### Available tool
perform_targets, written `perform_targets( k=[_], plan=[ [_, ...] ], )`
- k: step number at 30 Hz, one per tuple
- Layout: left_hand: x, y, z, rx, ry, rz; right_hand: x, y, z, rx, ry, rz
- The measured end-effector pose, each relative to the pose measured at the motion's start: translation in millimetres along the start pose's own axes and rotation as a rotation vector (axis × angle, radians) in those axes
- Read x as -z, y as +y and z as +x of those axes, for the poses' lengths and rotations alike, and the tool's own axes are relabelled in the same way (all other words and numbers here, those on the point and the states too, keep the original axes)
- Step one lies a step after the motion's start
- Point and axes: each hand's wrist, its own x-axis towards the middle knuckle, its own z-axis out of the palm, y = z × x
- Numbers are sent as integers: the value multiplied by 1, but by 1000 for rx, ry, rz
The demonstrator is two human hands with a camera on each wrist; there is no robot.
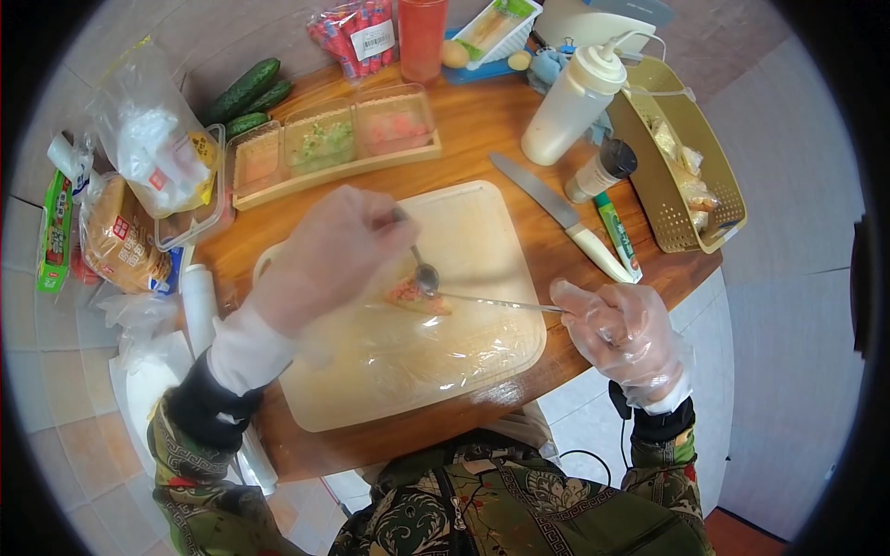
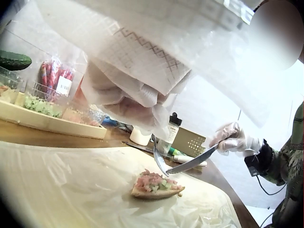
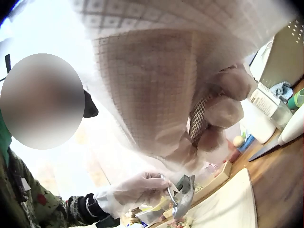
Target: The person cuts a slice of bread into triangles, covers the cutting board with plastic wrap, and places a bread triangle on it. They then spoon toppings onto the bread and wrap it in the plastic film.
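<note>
A piece of bread (image 1: 417,295) topped with pink and green bits lies on the cream cutting board (image 1: 482,222); the left wrist view shows the same topped bread (image 2: 156,185) from the side. My gloved left hand (image 1: 338,250) grips a spoon (image 1: 426,278), its bowl just above the topping. From the right, my gloved right hand (image 1: 616,334) holds the handle of a long metal utensil (image 1: 501,301), whose far end meets the spoon over the bread. In the right wrist view a patterned handle (image 3: 198,121) shows between the right fingers.
Behind the board stands a wooden tray (image 1: 343,167) with three filled containers. A knife (image 1: 556,208), white squeeze bottle (image 1: 575,102), shaker (image 1: 603,171), green tube (image 1: 616,232) and basket (image 1: 649,176) are at the right. Bagged bread (image 1: 125,236) and a plastic wrap roll (image 1: 199,306) are left.
</note>
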Motion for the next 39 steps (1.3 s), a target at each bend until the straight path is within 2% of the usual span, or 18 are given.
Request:
perform_targets(
  k=[3, 13, 16, 19, 22, 24, 27, 30, 32, 33, 35, 37, 39],
  plan=[
    [1, -1, -1, -24, 11, -17, 3, 0, -3, -17, -57, -9],
    [6, 2, -1, -10, 15, -27, 1, 0, -5, -10, -34, 40],
    [7, 3, -2, -8, 22, -33, -2, 4, -6, 51, 46, 20],
    [8, 4, -2, -11, 24, -30, 4, 0, -5, -24, -36, 92],
    [9, 4, -4, -14, 23, -22, 3, -4, 0, -6, -31, 52],
    [10, 5, -5, -23, 31, -13, 0, -4, 1, 53, 73, 18],
    [16, 9, -6, -2, 32, -13, 3, 0, 2, 130, 94, 20],
    [29, 19, -9, 25, 95, 26, 8, -1, 4, 95, 93, 73],
    [40, 36, -16, 49, 260, 61, 8, -2, 12, 78, 143, 145],
    [44, 39, -17, 40, 269, 68, 7, -4, 17, 54, 177, 223],
    [56, 42, -16, 64, 427, -205, 11, -13, 31, 49, 212, 205],
    [72, 28, -4, 18, 488, -156, 10, -17, 45, 47, 247, 188],
    [83, 26, 4, -43, 614, -147, 1, -15, 60, -124, 277, 156]
  ],
)
